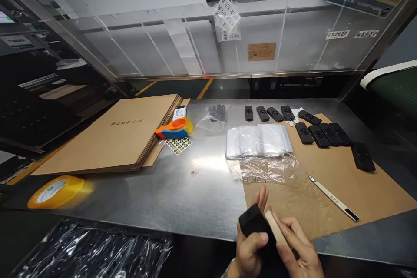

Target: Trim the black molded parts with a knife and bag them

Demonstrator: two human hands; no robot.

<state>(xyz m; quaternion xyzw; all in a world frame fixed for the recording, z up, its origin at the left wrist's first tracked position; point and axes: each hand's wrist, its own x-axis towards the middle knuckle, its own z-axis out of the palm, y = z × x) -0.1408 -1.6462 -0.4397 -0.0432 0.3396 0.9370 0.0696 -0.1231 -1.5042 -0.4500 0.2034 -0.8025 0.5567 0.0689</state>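
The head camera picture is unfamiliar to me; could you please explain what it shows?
There is no robot here: one camera, worn on a person's head, looks forward and down at two bare hands. The left hand holds a black block-like object; the right hand holds a thin pale piece against or close beside it. On the metal table lie stacked cardboard, a yellow tape roll, clear plastic bags, several small black devices and a slim pale tool.
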